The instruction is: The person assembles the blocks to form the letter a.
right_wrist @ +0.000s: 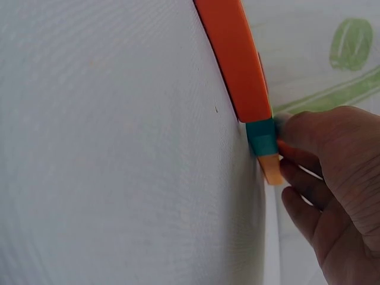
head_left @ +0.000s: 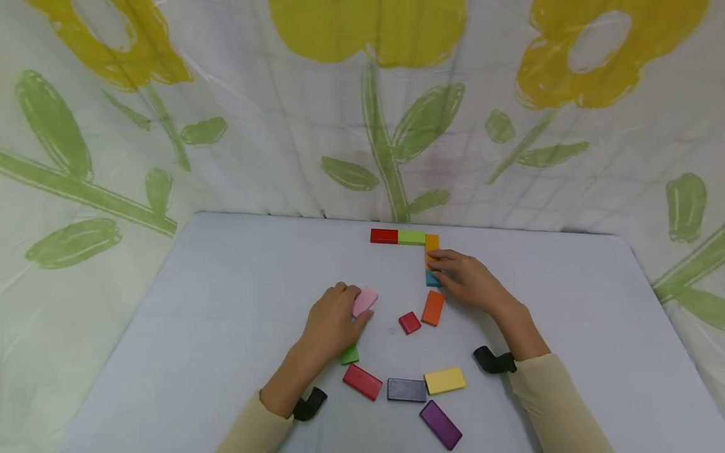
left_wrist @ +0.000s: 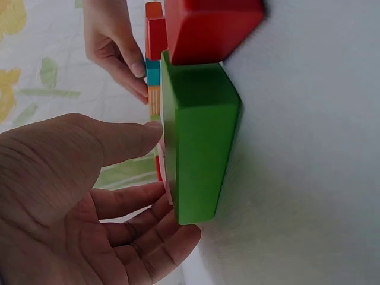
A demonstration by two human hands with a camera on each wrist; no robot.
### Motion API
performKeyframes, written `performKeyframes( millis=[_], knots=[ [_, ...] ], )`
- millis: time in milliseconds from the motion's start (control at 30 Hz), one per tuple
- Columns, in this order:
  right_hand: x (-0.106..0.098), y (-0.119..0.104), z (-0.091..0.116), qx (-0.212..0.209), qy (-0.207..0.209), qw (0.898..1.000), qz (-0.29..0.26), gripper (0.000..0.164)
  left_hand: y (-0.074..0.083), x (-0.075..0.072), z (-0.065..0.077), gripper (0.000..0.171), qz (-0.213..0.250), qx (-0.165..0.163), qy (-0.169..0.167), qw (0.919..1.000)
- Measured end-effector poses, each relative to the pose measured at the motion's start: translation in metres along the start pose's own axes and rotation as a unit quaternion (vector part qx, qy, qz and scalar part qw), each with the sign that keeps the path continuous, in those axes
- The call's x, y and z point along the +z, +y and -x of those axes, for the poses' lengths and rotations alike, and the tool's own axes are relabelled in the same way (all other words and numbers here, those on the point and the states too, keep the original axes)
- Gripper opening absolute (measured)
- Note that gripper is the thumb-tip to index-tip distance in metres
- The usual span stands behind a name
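In the head view my left hand is at a pink block, with the thumb on one side and curled fingers on the other. A green block lies partly under that hand; in the left wrist view it hides most of the pink one. My right hand reaches to a row at the back, its fingertips on a yellow-orange block and its thumb at a small teal block. A dark red block and a lime green block continue this row leftward, making a corner.
Nearer than the teal piece are an orange block and a small red block. Toward the front of the white table lie a red block, a grey block, a yellow block and a purple block. Flowered cloth hangs behind.
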State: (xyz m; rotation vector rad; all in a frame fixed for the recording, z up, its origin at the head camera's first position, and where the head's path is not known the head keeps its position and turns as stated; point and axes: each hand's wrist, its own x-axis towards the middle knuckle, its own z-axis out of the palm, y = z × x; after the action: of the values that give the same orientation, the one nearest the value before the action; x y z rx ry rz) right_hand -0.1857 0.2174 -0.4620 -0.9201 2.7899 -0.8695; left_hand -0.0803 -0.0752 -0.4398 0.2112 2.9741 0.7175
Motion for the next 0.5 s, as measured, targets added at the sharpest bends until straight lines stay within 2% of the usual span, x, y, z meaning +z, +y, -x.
performKeyframes(
  millis=[500],
  knots=[
    [-0.0008,-0.0015,0.0004,0.004,-0.008,1.0,0.004,0.035,0.0063,-0.0004,-0.0089,0.043,0.012,-0.018,-0.004,0.9998]
  ],
)
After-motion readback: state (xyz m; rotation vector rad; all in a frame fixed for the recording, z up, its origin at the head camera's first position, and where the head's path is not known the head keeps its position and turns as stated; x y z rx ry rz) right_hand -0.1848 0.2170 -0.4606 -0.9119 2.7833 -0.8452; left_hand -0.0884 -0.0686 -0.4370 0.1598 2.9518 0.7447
